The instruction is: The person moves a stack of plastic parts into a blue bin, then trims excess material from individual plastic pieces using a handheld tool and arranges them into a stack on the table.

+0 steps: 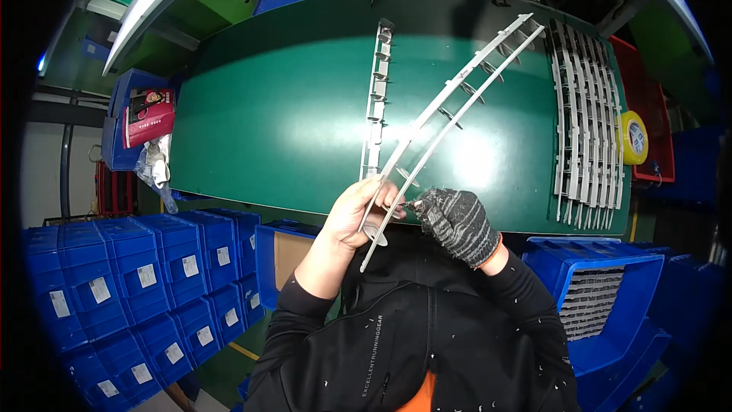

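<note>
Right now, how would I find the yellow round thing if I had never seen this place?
Start at the big green worktable and follow it to its right end, past the row of grey plastic strips lying side by side. Just beyond them sits a red plastic crate, and the yellow roll of tape rests at its edge. It is the only yellow ring there.

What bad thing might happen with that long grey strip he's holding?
The strip is long and thin and held only at its near end by the bare left hand and gloved right hand, so it might bend or snap. Its far tip could also bump the stack of strips on the table.
</note>
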A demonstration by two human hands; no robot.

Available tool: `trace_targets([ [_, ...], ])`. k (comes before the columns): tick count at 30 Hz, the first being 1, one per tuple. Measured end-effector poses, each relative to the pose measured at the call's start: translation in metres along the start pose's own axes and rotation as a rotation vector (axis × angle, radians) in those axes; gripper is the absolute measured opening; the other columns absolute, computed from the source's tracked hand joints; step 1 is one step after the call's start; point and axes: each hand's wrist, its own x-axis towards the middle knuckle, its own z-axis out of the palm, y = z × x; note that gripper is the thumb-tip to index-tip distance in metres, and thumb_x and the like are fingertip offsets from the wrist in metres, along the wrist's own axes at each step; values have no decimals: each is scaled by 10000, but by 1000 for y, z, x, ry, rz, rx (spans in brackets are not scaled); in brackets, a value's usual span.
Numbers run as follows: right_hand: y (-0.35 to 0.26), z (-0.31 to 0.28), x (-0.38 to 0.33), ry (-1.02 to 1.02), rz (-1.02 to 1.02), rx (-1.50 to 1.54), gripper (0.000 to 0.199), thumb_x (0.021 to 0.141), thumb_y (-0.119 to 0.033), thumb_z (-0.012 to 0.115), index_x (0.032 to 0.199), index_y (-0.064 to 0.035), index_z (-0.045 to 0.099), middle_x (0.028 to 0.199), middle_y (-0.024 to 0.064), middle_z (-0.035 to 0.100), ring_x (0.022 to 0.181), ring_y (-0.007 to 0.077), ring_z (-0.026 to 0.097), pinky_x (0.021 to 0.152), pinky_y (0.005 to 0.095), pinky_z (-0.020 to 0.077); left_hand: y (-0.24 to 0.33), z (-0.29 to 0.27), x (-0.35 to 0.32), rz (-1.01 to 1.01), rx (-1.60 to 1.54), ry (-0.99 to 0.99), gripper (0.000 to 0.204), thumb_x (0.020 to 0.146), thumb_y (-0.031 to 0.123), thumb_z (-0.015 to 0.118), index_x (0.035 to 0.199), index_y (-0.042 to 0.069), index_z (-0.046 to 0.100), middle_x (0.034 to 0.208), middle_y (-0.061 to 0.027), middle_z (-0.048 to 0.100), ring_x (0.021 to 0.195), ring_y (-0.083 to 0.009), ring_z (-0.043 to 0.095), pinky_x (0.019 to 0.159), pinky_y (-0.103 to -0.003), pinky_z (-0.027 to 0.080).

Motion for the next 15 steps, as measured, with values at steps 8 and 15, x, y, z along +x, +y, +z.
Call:
trace_targets([
  [8,-7,-8,9,128,41,-301,149,818,-131,511,848,-19,604,803,148,596,717,308,570,624,398,452,-9,9,7,107,313,44,255,887,253,535,781,21,553,778,-45,561,739,-111,514,686,-240,417],
  [15,-3,1,7,309,-45,-339,129,830,-122,505,780,-24,570,677,146,540,623,324,536,546,402,416,-17,15,11,252,458,92,233,895,224,521,814,10,565,771,-8,549,734,-80,484,701,-226,388],
])
